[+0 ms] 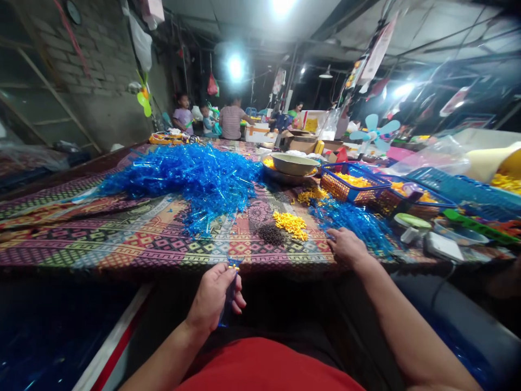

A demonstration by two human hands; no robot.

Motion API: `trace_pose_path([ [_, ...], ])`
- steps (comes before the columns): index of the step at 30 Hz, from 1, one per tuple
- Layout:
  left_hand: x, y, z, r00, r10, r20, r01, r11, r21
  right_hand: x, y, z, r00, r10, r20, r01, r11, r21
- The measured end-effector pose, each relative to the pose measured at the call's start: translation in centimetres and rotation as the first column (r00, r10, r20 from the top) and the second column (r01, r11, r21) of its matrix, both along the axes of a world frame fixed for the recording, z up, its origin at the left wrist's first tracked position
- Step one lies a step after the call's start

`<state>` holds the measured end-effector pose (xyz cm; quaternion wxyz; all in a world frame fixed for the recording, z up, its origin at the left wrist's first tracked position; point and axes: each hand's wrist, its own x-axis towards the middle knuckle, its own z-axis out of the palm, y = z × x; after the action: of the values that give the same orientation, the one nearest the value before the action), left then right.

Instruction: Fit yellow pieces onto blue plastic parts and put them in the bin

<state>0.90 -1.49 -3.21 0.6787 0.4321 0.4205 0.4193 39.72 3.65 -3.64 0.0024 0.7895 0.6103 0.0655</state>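
In front of my body, my left hand (220,293) is closed around a translucent blue plastic piece (228,298). A small yellow part sits across it, by my thumb and finger, and its forked blue top sticks up above. My right hand (345,245) is over the table's front edge, fingers pointing left and slightly apart, with nothing visible in them. Just beyond it lies a smaller heap of blue plastic pieces (354,220). To its left are a pile of small yellow parts (290,225) and a pile of tiny dark parts (271,234).
A large heap of blue plastic pieces (191,174) covers the table's back left. Stacked metal bowls (291,164), a blue basket of yellow parts (356,184), a green-lidded container (412,221) and a white box (443,246) stand right. A light-blue fan (376,133) and several people are farther back.
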Motion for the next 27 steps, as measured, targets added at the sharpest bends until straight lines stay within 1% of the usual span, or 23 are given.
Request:
trace_pose_path([
  [2, 0.2, 0.1, -0.2, 1.000, -0.025, 0.004, 0.025, 1.000, -0.001, -1.0, -0.6, 0.2, 0.998, 0.056, 0.030, -0.059, 0.993, 0.106],
  [3, 0.3, 0.2, -0.3, 0.999, -0.035, 0.007, 0.035, 0.999, -0.005, -1.7, -0.8, 0.3, 0.994, 0.102, 0.028, -0.106, 0.979, 0.172],
  [5, 0.3, 0.3, -0.4, 0.999, -0.045, 0.013, 0.045, 0.999, -0.012, -3.6, -0.8, 0.5, 0.971, 0.237, -0.019, -0.222, 0.934, 0.278],
  [6, 0.2, 0.3, -0.4, 0.999, -0.045, 0.014, 0.045, 0.999, -0.014, -4.7, -0.7, 0.5, 0.947, 0.317, -0.058, -0.286, 0.910, 0.299],
  [8, -0.1, 0.4, -0.3, 0.999, -0.034, 0.011, 0.034, 0.999, -0.009, -7.0, -0.3, 0.5, 0.881, 0.460, -0.110, -0.412, 0.861, 0.297],
  [10, -0.4, 0.4, -0.2, 1.000, -0.017, 0.005, 0.017, 1.000, -0.004, -9.1, 0.2, 0.3, 0.836, 0.534, -0.128, -0.491, 0.832, 0.260],
  [11, -0.6, 0.4, -0.2, 1.000, -0.011, 0.003, 0.011, 1.000, -0.005, -10.0, 0.5, 0.2, 0.828, 0.545, -0.134, -0.507, 0.829, 0.235],
  [13, -0.8, 0.3, -0.2, 1.000, -0.006, -0.002, 0.006, 1.000, -0.011, -11.3, 0.9, -0.2, 0.840, 0.525, -0.139, -0.500, 0.847, 0.180],
  [16, -0.8, 0.2, -0.4, 1.000, -0.006, -0.010, 0.006, 1.000, -0.018, -12.2, 1.4, -0.6, 0.872, 0.469, -0.136, -0.456, 0.882, 0.120],
  [21, -0.8, 0.2, -0.8, 1.000, -0.006, -0.002, 0.006, 1.000, -0.021, -11.8, 1.4, -0.9, 0.888, 0.437, -0.144, -0.424, 0.899, 0.108],
  [27, -0.9, 0.4, -0.9, 1.000, 0.002, 0.003, -0.002, 1.000, -0.030, -11.1, 0.4, -0.9, 0.877, 0.436, -0.201, -0.413, 0.899, 0.148],
])
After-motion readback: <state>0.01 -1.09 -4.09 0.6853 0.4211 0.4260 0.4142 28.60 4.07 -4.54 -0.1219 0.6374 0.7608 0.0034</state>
